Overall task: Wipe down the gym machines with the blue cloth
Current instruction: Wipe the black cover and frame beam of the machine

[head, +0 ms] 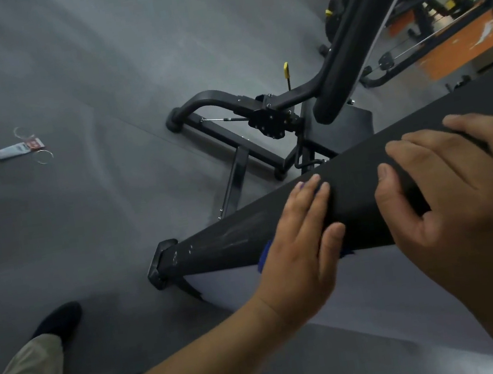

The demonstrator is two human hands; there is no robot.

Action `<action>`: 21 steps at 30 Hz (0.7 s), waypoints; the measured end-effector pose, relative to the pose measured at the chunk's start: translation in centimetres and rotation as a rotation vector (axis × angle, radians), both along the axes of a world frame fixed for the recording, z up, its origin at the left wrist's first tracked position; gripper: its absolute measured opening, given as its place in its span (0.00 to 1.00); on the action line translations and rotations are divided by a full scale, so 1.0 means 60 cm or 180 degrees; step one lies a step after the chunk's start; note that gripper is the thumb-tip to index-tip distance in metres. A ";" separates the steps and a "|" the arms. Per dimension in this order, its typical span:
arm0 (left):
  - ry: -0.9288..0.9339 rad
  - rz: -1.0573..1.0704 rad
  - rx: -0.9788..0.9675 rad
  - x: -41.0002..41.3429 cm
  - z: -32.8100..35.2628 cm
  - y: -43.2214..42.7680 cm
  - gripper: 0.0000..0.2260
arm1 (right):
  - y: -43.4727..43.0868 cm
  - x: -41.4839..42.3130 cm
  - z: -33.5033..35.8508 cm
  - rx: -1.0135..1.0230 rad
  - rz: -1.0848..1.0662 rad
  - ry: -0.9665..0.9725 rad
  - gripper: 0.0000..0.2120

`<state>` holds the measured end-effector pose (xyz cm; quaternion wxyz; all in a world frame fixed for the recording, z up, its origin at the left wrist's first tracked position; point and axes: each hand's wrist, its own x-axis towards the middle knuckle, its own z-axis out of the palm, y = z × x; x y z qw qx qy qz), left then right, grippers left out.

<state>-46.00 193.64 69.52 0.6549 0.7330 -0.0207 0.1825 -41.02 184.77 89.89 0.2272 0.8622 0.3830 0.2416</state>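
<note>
A thick black machine beam (355,184) slants from the lower left foot up to the right edge. My left hand (300,242) lies flat on the beam and presses the blue cloth (263,255) against it. Only small blue scraps of the cloth show, under the palm and between the fingertips. My right hand (454,189) grips the beam just to the right, fingers over the top and thumb on the near side. Pale smears mark the beam's lower end.
A black adjustable bench (263,114) with a yellow-tipped lever stands behind the beam. Racks and cables over orange flooring fill the top right. A tube and rings (19,149) lie on the grey floor at left. My trouser leg and dark shoe (56,321) are at the lower left.
</note>
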 end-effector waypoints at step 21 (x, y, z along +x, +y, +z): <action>0.0792 -0.0382 -0.0076 0.009 -0.059 0.035 0.28 | 0.000 0.002 -0.007 0.0014 -0.0172 -0.0007 0.16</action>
